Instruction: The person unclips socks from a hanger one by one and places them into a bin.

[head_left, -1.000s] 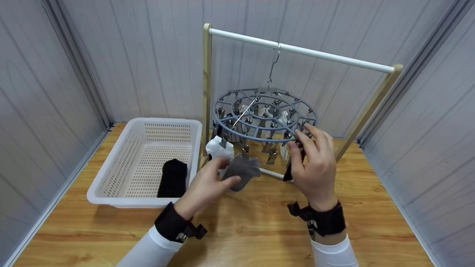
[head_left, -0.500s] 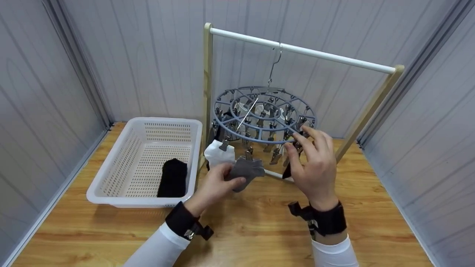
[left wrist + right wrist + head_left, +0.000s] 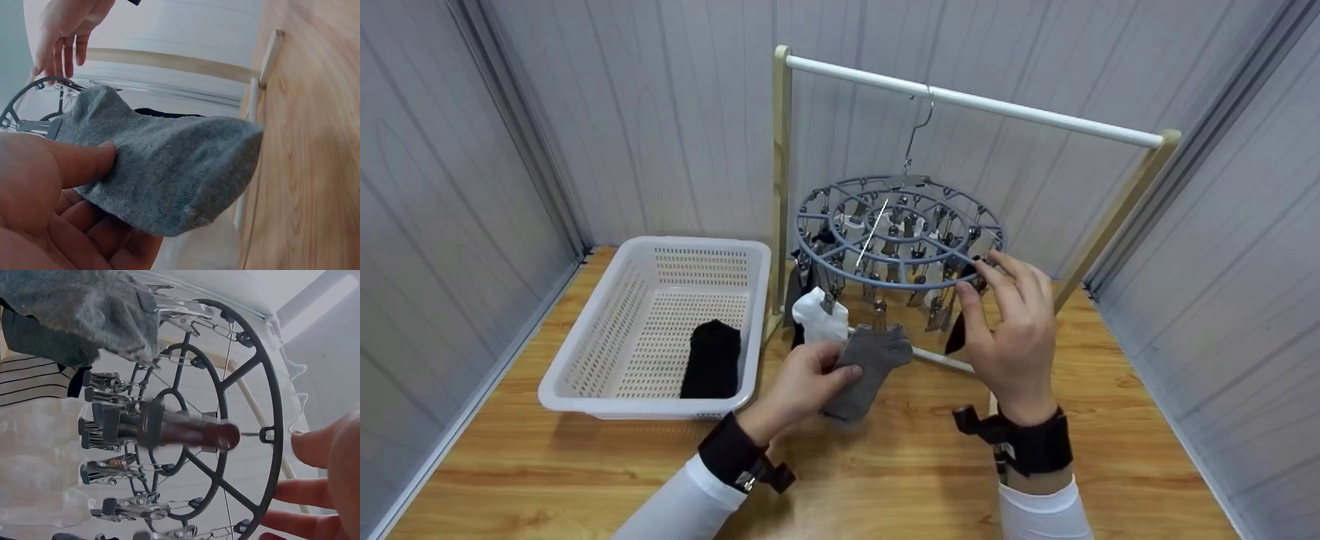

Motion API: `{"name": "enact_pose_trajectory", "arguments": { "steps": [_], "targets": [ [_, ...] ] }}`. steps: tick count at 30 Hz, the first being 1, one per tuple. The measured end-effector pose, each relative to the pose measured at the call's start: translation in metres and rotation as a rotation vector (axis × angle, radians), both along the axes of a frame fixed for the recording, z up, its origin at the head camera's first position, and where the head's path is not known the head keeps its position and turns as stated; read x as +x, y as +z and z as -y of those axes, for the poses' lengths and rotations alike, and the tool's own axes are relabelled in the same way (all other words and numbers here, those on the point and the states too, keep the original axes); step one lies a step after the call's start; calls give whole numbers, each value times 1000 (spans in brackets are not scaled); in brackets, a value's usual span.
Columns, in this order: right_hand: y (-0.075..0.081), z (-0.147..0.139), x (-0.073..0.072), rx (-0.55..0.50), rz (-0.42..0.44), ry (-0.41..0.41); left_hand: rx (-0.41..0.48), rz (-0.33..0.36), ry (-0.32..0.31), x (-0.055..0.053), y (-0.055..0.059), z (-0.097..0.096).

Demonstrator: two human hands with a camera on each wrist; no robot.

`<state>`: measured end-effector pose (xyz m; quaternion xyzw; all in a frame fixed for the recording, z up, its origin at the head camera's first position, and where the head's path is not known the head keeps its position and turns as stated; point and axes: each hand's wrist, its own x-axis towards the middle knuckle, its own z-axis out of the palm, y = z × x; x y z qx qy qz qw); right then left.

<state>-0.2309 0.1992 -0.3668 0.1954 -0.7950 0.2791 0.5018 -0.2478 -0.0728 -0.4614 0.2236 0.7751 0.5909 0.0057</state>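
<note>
Grey knit sock (image 3: 877, 369), round spoked hanger (image 3: 916, 286)

Even light, soft shadows on table (image 3: 885, 480); right wrist view: strip lamp (image 3: 320, 308) bright, centre blurred.

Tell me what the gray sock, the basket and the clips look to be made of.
Gray sock: soft matte knit, perhaps cotton; a fine stitch texture shows.
Basket: probably molded plastic, white with a slight sheen; its rounded rim and rows of slots suggest it.
Clips: most likely metal, shiny silver, from the bright glints, though the darker tips could be another material.
</note>
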Motion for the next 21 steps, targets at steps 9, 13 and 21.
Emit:
{"name": "enact_pose_trajectory", "arguments": {
  "steps": [9, 13, 21],
  "targets": [
    [0, 20, 6, -86, -101, 321, -49, -50, -23, 4, 4, -1],
    [-6, 26, 8, -11, 51, 396, -49, -56, -27, 5, 6, -1],
    [-17, 39, 7, 68, 315, 294, -54, -58, -40, 9, 10, 0]
  ]
}}
